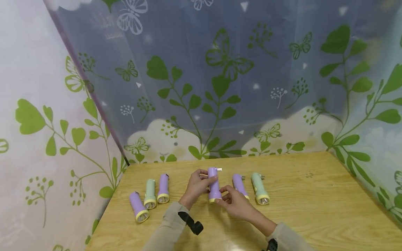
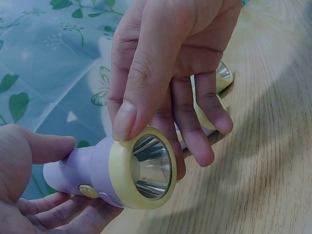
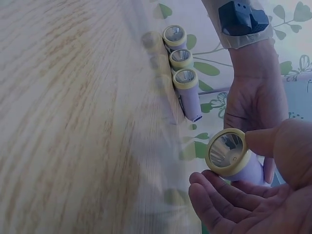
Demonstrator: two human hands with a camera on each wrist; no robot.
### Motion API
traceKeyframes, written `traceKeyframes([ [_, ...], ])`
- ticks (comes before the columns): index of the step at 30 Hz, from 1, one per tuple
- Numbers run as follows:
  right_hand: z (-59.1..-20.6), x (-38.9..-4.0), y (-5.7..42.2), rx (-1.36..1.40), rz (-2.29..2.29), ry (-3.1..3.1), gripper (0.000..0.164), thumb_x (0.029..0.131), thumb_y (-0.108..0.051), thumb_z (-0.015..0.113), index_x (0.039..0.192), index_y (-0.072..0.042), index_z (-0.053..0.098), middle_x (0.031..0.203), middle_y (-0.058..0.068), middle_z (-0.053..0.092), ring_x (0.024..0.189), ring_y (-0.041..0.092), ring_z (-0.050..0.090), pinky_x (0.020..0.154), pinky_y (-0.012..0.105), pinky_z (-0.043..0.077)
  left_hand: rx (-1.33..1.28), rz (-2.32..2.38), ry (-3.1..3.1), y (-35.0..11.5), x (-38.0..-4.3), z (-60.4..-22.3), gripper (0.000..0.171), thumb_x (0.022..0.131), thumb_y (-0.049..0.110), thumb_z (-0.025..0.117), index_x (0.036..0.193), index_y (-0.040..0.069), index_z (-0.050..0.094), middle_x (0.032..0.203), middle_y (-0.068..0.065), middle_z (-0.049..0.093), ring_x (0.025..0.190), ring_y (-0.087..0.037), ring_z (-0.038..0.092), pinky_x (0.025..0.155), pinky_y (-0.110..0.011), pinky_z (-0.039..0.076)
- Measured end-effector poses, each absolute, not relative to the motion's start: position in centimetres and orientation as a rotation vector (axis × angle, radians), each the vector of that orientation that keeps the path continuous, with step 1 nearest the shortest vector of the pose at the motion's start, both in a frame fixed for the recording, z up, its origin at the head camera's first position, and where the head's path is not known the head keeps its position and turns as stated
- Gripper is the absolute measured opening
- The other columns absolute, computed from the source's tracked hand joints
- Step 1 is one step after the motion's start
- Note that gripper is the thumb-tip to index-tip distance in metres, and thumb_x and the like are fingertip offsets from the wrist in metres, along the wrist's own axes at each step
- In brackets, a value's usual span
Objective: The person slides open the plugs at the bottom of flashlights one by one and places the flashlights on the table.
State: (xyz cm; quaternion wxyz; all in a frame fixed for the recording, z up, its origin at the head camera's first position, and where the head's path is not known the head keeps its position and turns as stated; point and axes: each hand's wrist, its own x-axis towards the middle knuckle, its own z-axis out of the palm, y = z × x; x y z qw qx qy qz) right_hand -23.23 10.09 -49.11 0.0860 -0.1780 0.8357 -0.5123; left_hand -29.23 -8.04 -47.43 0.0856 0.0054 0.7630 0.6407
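Observation:
A purple flashlight (image 1: 213, 188) with a yellow head ring is held above the table by both hands. My left hand (image 1: 195, 187) grips its body near the tail, thumb across one side. My right hand (image 1: 236, 205) pinches the yellow rim between thumb and fingers. Pale prongs (image 1: 219, 169) stick out sideways at the tail end. In the left wrist view a yellow switch (image 2: 88, 190) shows on the body, and the reflector (image 2: 153, 165) faces out from the ring. The right wrist view shows the same flashlight (image 3: 249, 170), its body partly hidden by the hands.
On the wooden table (image 1: 301, 216), a purple flashlight (image 1: 136, 204), a green one (image 1: 150, 190) and another purple one (image 1: 163, 184) lie at left. At right lie a purple flashlight (image 1: 238, 183) and a green one (image 1: 259, 186), prongs out. Patterned curtains (image 1: 188, 87) surround the table.

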Motion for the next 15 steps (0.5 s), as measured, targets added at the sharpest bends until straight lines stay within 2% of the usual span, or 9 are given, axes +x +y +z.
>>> traceKeyframes([
  [9,-49.37,-23.32,10.02,-0.517,-1.512,2.533,0.048,0.100,-0.028,0.065,0.131,0.006,0.053,0.108,0.021,0.073,0.091,0.030,0.073,0.070,0.033,0.059,-0.012,1.893,2.255,-7.82,-29.73,-47.99,0.054,0.091,0.032,0.076,0.126,-0.002,0.052,0.112,-0.019,0.068,0.089,-0.022,0.067,0.068,-0.032,0.060],
  [15,-49.50,-23.12,10.00,-0.455,-1.526,2.538,0.045,0.100,-0.027,0.066,0.130,0.004,0.054,0.108,0.022,0.073,0.090,0.028,0.072,0.068,0.034,0.059,-0.024,1.875,2.238,-7.63,-30.02,-48.39,0.055,0.091,0.034,0.076,0.126,-0.001,0.052,0.112,-0.020,0.067,0.090,-0.023,0.069,0.071,-0.034,0.062],
])
